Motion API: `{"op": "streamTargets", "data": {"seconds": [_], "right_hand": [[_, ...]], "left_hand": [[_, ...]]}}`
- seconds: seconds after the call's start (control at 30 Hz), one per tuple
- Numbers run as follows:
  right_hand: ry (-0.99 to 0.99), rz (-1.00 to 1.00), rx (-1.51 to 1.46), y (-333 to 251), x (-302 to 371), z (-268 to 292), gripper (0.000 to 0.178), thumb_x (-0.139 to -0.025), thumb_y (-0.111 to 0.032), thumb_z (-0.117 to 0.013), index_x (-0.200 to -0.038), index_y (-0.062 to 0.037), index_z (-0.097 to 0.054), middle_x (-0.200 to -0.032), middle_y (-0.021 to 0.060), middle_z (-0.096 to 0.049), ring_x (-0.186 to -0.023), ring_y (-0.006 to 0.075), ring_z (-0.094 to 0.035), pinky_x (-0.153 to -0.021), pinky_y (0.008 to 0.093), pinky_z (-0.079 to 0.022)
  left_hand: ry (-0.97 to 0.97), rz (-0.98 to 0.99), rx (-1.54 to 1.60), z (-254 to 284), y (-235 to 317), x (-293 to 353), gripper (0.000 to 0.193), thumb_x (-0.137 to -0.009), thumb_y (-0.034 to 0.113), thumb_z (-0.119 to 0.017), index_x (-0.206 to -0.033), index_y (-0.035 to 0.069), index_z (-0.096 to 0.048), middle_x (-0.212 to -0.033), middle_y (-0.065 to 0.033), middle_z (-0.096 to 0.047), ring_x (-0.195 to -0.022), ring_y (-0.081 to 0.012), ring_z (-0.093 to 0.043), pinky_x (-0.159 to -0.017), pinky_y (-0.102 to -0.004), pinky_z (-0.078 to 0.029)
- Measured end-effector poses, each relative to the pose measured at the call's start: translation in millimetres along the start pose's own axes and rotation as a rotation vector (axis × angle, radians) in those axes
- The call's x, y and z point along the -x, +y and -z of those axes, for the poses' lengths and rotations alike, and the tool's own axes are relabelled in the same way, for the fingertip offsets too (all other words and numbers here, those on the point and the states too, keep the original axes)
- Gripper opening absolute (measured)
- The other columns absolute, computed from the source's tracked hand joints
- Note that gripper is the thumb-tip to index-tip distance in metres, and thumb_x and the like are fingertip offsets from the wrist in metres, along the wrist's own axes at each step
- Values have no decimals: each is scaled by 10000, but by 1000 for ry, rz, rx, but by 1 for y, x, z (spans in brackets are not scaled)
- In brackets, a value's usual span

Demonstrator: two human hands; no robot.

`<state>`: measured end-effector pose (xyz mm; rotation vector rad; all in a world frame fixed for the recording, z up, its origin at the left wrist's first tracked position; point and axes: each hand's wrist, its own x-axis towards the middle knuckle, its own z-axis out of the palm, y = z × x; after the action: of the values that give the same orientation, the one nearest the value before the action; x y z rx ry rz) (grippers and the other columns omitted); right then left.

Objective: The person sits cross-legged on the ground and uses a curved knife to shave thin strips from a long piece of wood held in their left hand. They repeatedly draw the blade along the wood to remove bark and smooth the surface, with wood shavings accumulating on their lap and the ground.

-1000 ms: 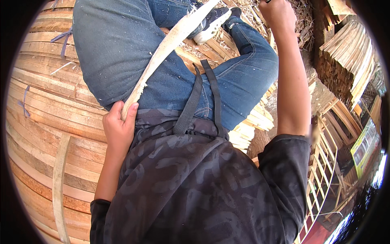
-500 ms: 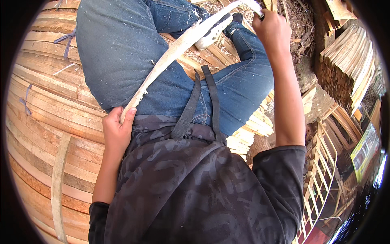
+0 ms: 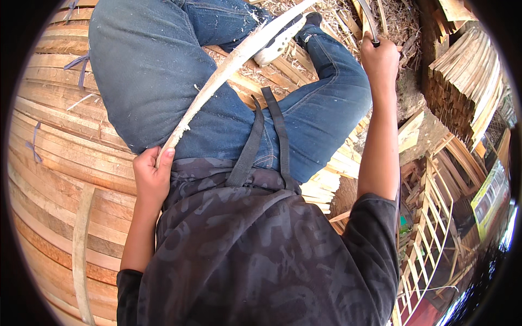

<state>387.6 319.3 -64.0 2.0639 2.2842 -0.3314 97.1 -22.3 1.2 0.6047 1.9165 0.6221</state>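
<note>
A long pale wooden strip slants over my thigh, its far end running out of the top edge. Frayed fibres stick out along its lower side. My left hand is closed round the near end, thumb on top, beside my hip. At the upper right, my right hand grips a knife with a curved metal blade and a dark collar where blade meets handle. Most of the handle is hidden in the fist. The blade points away from me, apart from the strip, and its tip is cut off by the picture's edge.
Stacked planks fill the left side, some tied with purple strips. Shavings litter the ground beyond my legs. A bundle of thin slats stands at the right, above a wooden lattice.
My right hand and the knife have moved right and slightly nearer, away from the strip. The strip and my left hand have shifted slightly in the picture; the left grip is unchanged.
</note>
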Motion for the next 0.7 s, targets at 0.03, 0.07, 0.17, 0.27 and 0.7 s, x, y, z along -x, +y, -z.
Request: {"op": "streamTargets", "data": {"seconds": [0.03, 0.07, 0.17, 0.27, 0.7], "right_hand": [[-19, -44, -81, 2, 7, -8, 326, -838, -277, -576, -787, 27, -681, -712, 265, -626, -724, 432, -630, -689, 453, -501], [-40, -84, -169, -3, 15, -17, 338, -841, -275, -582, -749, 38, -670, -659, 261, -612, -673, 430, -626, -657, 448, -497], [-83, -37, -318, -37, 51, -22, 344, -848, -298, -608, -742, 23, -675, -589, 217, -593, -610, 407, -613, -622, 437, -493], [1, 121, -372, -60, 62, -23, 449, -868, -360, -636, -672, 44, -632, -502, 199, -525, -439, 343, -484, -494, 381, -414], [-13, 134, -476, -78, 119, -14, 390, -840, -305, -683, -673, 44, -640, -491, 214, -507, -440, 369, -508, -462, 375, -413]], "left_hand": [[-11, -8, 3, 1, 1, 0, 393, -912, 236, -619, -643, -4, -464, -564, 35, -387, -578, -45, -326, -482, -253, -273], [-5, 2, 15, 1, 0, 1, 391, -912, 235, -620, -641, -1, -463, -566, 39, -387, -577, -43, -325, -481, -250, -271], [5, 6, 40, 1, -3, 2, 386, -911, 227, -621, -637, 6, -462, -571, 52, -387, -573, -36, -323, -478, -244, -263], [-9, -22, 33, 3, -6, 0, 377, -904, 209, -632, -632, 12, -460, -569, 61, -385, -564, -29, -318, -472, -238, -253], [-36, 21, 128, 7, -10, 10, 333, -830, 88, -712, -635, 62, -444, -574, 84, -398, -536, 5, -311, -458, -207, -225]]}}
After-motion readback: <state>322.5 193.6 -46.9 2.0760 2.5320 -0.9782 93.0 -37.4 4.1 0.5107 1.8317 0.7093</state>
